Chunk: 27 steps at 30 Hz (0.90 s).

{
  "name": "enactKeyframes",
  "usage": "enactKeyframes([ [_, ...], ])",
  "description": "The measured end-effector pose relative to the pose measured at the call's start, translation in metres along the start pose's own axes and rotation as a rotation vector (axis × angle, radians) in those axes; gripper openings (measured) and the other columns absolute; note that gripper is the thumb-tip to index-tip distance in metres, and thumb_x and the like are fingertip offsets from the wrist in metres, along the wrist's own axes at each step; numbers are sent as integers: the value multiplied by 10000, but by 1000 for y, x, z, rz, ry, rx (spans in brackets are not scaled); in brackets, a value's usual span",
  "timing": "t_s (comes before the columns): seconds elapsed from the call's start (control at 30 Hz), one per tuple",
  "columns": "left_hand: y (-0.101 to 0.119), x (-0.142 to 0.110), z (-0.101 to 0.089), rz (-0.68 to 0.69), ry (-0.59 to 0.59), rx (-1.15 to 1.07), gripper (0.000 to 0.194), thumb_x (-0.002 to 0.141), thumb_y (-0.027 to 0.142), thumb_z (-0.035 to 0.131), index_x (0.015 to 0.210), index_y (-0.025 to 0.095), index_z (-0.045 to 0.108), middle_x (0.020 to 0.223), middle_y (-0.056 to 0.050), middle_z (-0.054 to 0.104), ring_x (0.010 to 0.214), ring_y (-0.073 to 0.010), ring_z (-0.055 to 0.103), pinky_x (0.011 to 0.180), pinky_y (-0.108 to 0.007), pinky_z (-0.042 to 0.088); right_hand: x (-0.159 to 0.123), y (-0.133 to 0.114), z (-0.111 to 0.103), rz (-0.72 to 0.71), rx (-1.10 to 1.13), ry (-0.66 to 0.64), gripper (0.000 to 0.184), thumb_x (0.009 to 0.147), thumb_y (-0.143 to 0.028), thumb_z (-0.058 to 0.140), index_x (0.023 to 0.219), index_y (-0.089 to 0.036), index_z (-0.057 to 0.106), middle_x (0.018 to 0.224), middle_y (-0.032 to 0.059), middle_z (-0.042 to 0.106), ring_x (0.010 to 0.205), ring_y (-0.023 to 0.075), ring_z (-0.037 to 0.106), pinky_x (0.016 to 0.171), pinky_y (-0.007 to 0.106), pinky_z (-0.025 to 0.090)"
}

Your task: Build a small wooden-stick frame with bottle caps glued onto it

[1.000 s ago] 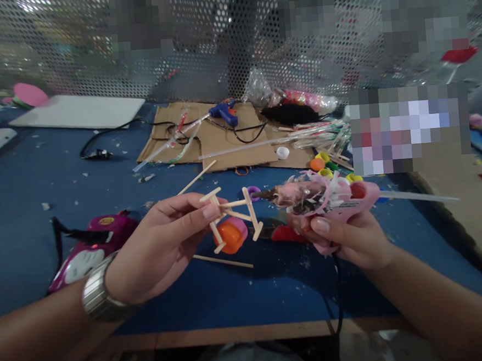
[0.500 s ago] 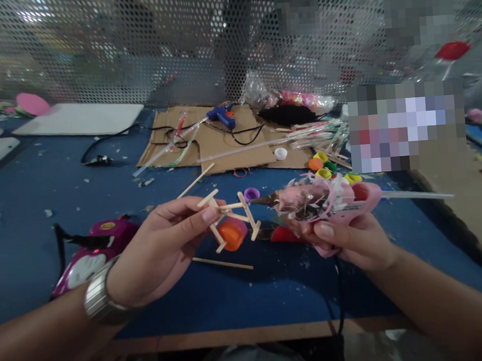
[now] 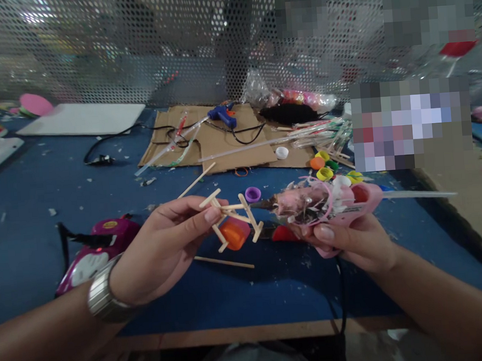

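My left hand [image 3: 169, 243] is closed, pinching a small frame of joined wooden sticks [image 3: 236, 216] between thumb and fingers. In my right hand [image 3: 348, 239] is a pink hot glue gun [image 3: 308, 200], its body crusted with glue strands and bits. A clear glue stick [image 3: 421, 193] pokes out of its back end. The dark nozzle points left, at or very close to the frame's right-hand stick; contact cannot be told for sure. Beneath the frame an orange cap [image 3: 233, 235] is partly hidden. A loose wooden stick [image 3: 225, 262] lies in front on the blue table.
A purple device [image 3: 91, 254] with a lit red light stands left. Behind are a purple cap [image 3: 253, 194], several coloured caps [image 3: 324, 173], cardboard [image 3: 242, 147], a blue glue gun [image 3: 222, 116] and wrapped sticks [image 3: 324, 133]. A red-handled tool [image 3: 284, 233] lies under the pink gun.
The view has shifted slightly, so most things sit a little further right. Both hands keep their holds, and the nozzle stays beside the stick frame.
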State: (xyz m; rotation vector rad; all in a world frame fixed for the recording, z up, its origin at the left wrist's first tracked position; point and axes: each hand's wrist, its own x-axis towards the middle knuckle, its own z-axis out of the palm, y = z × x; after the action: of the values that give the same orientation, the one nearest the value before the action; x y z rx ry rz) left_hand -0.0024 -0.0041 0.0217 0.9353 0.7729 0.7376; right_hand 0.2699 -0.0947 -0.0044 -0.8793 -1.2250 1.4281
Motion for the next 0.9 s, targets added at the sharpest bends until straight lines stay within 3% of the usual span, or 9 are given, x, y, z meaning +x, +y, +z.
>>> enactKeyframes([
  [0.13,1,-1,1,-6,-12,20,315,691,418,1079,822,201,892,787,-29,822,733,-137,791,724,-158,659,3,-5,5,-48,36,-19,335,977,-383,860,1307,-444,851,931,33,738,737,149,610,547,217,495],
  [0.37,0,0,0,6,-37,16,283,713,407,1069,797,208,886,761,-17,802,716,-131,779,716,-170,655,2,-5,3,-14,40,-56,358,987,-379,843,1336,-456,831,846,-4,661,570,91,374,393,198,247],
  [0.57,0,-1,-2,7,19,4,334,678,400,1086,824,188,875,822,-38,819,772,-159,784,742,-204,673,-1,2,-4,36,-19,94,432,907,-509,891,1289,-317,825,775,-7,636,553,102,409,380,187,290],
  [0.77,-1,0,-3,21,86,-39,348,646,355,1105,810,181,853,931,-48,855,851,-158,803,769,-180,667,4,2,-2,-81,-17,97,293,925,-510,854,891,-232,766,599,-47,474,520,111,366,384,212,272],
  [0.9,-1,0,-4,28,112,-33,369,634,366,1110,813,181,845,900,-35,844,845,-152,798,785,-184,672,5,0,-1,-56,-29,102,324,907,-527,868,877,-226,752,613,-46,498,509,101,360,374,205,261],
])
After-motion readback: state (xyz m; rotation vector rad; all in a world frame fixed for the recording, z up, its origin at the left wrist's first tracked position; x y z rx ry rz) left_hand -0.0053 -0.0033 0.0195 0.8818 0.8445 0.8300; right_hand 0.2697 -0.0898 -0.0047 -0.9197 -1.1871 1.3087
